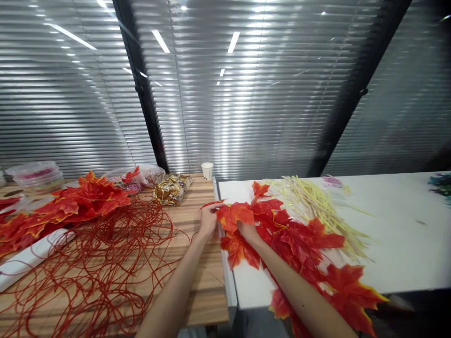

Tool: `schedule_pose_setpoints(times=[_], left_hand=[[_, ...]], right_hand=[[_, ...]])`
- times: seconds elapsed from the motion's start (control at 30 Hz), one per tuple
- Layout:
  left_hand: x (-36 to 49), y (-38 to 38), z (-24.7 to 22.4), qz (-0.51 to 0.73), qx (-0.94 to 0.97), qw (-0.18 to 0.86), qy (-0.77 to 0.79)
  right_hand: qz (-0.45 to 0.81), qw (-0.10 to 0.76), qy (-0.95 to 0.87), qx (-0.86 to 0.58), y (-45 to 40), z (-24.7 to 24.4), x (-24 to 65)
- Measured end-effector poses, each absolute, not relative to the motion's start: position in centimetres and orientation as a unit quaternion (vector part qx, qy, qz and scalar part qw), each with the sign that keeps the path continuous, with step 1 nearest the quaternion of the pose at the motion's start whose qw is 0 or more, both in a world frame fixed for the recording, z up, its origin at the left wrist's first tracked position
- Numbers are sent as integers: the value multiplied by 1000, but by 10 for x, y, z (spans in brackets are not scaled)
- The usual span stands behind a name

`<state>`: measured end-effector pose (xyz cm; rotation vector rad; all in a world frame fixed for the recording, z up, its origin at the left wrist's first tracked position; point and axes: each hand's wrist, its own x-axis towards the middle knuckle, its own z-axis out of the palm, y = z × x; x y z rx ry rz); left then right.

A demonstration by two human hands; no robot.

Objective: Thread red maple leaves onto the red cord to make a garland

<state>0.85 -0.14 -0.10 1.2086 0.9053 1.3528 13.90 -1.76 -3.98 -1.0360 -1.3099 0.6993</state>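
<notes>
My left hand (208, 217) is closed at the table seam, its fingers pinching the edge of a red-orange artificial maple leaf (235, 215). That leaf hangs over the fingers of my right hand (247, 232), so their grip is hidden. More artificial maple leaves, joined like a garland (296, 241), spread from under my right forearm across the white tabletop and over its front edge. A thin red cord (185, 234) runs from a big tangle toward my left hand; where it ends I cannot make out.
On the wooden table (207, 300) lie a loose red cord tangle (105, 263), a maple leaf pile (77, 202), a white bar (31, 256), a gold foil packet (172, 188) and plastic tubs (37, 177). A paper cup (207, 171) stands behind. Pale yellow strips (317, 202) lie on the white table (394, 234).
</notes>
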Motion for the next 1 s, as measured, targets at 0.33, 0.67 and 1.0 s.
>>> schedule_pose_setpoints(times=[0.33,0.67,1.0], left_hand=[[8,0,-5,542,515,548,376],[7,-2,-2,532,530,552,362],[7,-1,-4,530,505,569,376]], right_hand=[[267,615,-587,-454,-12,-47,140],[306,601,-590,-443,-11,-52,142],[343,631,-559,-414,-23,-34,139]])
